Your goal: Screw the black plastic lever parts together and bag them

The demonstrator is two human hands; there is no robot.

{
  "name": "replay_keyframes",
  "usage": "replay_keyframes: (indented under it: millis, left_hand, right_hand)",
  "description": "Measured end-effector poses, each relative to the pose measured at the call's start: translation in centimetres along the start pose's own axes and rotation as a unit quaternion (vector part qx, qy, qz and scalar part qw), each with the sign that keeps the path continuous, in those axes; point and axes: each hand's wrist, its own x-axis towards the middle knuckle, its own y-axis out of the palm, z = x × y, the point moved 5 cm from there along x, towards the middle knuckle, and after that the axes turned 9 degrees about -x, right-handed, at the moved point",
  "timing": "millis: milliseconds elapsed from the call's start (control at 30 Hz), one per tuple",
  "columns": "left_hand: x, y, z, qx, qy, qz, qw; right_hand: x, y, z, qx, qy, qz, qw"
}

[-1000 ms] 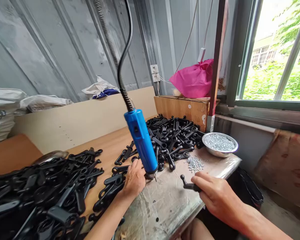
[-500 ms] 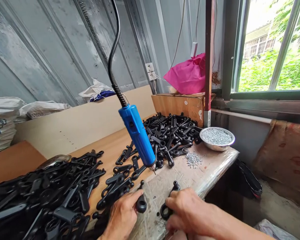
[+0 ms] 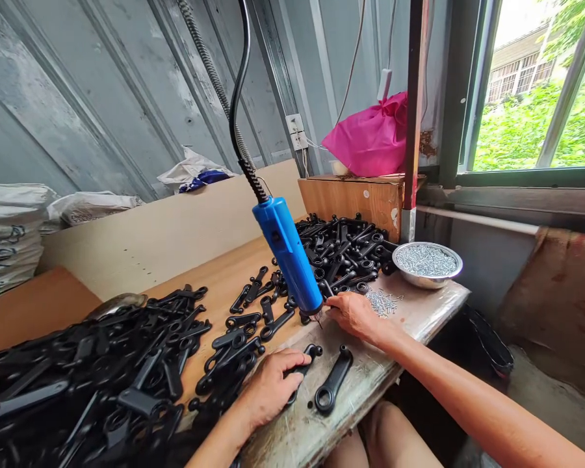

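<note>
My left hand [image 3: 274, 385] is closed round a black plastic arm [image 3: 314, 351] on the near part of the table; its knobbed end sticks out past my fingers. Just right of it lies another black plastic arm [image 3: 335, 380], ring end toward me, touched by neither hand. My right hand [image 3: 355, 316] reaches to the front edge of the large pile of black arms [image 3: 348, 244], its fingers pinched at the end of one arm [image 3: 327, 288]. Above and between my hands hangs a blue electric screwdriver [image 3: 292, 257], bit pointing down.
Loose small screws [image 3: 383, 302] lie beside my right wrist, and a metal bowl [image 3: 429, 282] of screws stands at the table's right corner. Another heap of black arms [image 3: 141, 364] covers the left. A wooden box [image 3: 355, 198] bearing a pink bag [image 3: 370, 140] stands behind.
My right hand has let go of a black arm, left lying on the table, and moved forward to the pile. My left hand has shifted slightly right with its arm, now laid lower.
</note>
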Motion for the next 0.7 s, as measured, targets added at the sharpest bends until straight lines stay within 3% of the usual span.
replay_keyframes:
  millis: [267, 367, 500, 567, 633, 700]
  left_hand:
    - [-0.4, 2.7, -0.5, 0.115, 0.006, -0.093, 0.989]
    - [-1.0, 3.1, -0.4, 0.224, 0.031, -0.121, 0.966]
    - [-3.2, 3.8, -2.2, 0.277, 0.169, -0.198, 0.925]
    - [-4.6, 4.4, -3.7, 0.201, 0.225, -0.218, 0.928]
    - [-5.5, 5.2, -5.1, 0.094, 0.239, -0.220, 0.941]
    - [-5.8, 6.0, -6.1, 0.049, 0.245, -0.225, 0.942]
  right_hand:
    - [-6.3, -4.1, -3.1, 0.088, 0.048, -0.062, 0.993]
    - [-9.3, -4.3, -4.2, 0.222, 0.051, -0.044, 0.973]
    - [-13.3, -1.6, -4.8, 0.477, 0.165, -0.023, 0.863]
    - [-14.9, 0.5, -3.9, 0.555, 0.190, -0.038, 0.809]
    - [-16.0, 2.8, -2.4, 0.607, 0.188, -0.046, 0.770]
    - [-16.5, 5.3, -0.4, 0.649, 0.185, -0.031, 0.738]
